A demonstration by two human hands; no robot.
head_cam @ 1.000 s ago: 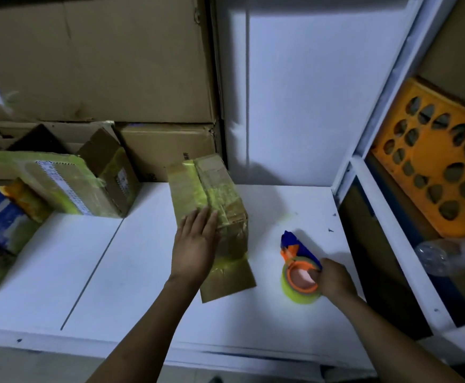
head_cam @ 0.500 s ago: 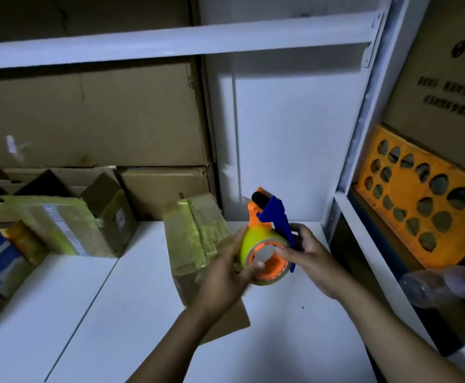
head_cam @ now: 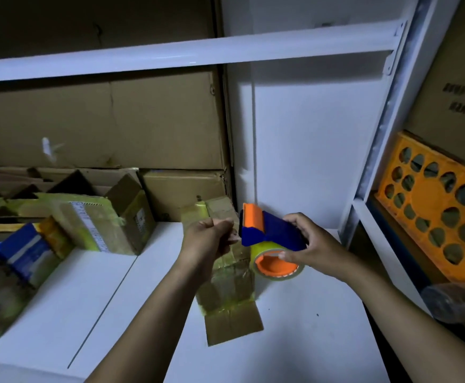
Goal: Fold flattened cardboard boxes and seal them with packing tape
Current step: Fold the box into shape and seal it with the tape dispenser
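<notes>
Cardboard box [head_cam: 230, 286] lies on the table [head_cam: 308, 344] at 6 o'clock of the dispenser [head_cam: 271, 234], clamped in the fingers of the right hand [head_cam: 315, 244], with the left hand [head_cam: 207, 240] at its 9 o'clock, fingers pinched together.

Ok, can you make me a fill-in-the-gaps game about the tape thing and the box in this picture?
1. The tape dispenser is gripped by the person's ___ hand.
2. The dispenser's body is blue and ___.
3. The cardboard box lies on a ___ shelf.
4. The crate on the far right has many round ___.

Missing words: right, orange, white, holes.
</notes>
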